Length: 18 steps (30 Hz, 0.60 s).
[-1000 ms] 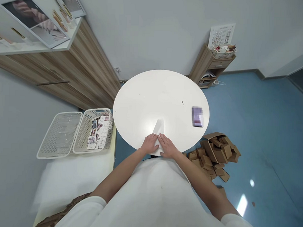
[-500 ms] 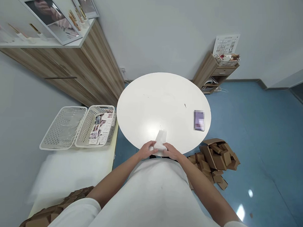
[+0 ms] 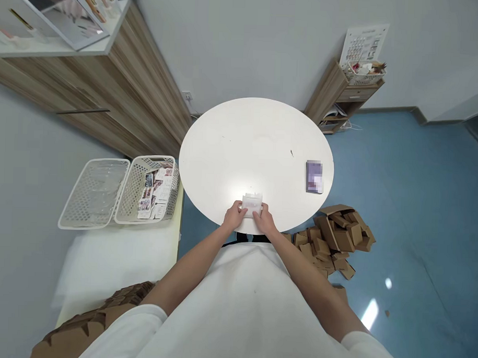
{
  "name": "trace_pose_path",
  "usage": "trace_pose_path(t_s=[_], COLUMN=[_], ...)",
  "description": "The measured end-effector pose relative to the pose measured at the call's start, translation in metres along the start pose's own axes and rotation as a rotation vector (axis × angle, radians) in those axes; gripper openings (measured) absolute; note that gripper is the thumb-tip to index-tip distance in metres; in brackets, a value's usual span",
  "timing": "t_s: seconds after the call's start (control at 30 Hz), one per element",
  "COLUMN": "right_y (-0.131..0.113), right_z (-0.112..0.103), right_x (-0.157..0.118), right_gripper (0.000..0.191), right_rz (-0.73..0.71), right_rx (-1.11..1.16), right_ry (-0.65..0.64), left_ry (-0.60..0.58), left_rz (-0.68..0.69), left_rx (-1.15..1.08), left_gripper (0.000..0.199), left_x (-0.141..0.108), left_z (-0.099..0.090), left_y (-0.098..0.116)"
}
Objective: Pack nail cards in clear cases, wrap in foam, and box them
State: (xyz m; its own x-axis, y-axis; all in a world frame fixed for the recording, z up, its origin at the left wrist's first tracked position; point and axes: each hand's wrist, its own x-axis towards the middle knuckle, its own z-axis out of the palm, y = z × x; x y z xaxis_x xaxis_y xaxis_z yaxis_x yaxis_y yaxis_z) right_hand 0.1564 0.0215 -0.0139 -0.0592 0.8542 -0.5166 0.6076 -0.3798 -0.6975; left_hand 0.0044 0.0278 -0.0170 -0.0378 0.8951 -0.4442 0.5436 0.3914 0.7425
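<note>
At the near edge of the white oval table (image 3: 256, 132), a small packet wrapped in whitish, partly see-through sheet (image 3: 252, 202) lies between my two hands. My left hand (image 3: 234, 215) grips its left side, with the thumb on top. On the opposite side, my right hand (image 3: 264, 220) closes on the packet's right edge in the same way. Whatever is inside the wrapping shows only as a faint pinkish tint. A purple booklet or stack of cards (image 3: 314, 176), its face pixelated, rests near the table's right edge.
Left of the table, a white perforated basket (image 3: 123, 196) holds printed cards, beside a second one (image 3: 71, 209) with clear plastic items. Folded brown cardboard (image 3: 77, 325) lies lower left. Small brown boxes (image 3: 344, 240) pile up on the floor at right. A wooden cabinet (image 3: 148, 92) stands behind.
Both hands have moved slightly forward over the table. The white sheet's loose long end is now folded in, leaving a compact packet held flat at both sides. The camera view has tilted a little.
</note>
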Motion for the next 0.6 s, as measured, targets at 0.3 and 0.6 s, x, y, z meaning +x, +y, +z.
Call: trace_pose_path(t_s=[0.3, 0.6], right_y=[0.018, 0.026], right_z=[0.008, -0.009], right_x=[0.001, -0.001], right_gripper=[0.053, 0.068], right_rz=[-0.157, -0.186], right_rx=[-0.005, -0.069], right_ry=[0.060, -0.097], left_ry=[0.015, 0.009], left_rz=[0.042, -0.074], left_rx=[0.132, 0.356], left_gripper=[0.033, 0.041], left_x=[-0.009, -0.007], left_z=[0.009, 0.007], left_y=[0.002, 0.011])
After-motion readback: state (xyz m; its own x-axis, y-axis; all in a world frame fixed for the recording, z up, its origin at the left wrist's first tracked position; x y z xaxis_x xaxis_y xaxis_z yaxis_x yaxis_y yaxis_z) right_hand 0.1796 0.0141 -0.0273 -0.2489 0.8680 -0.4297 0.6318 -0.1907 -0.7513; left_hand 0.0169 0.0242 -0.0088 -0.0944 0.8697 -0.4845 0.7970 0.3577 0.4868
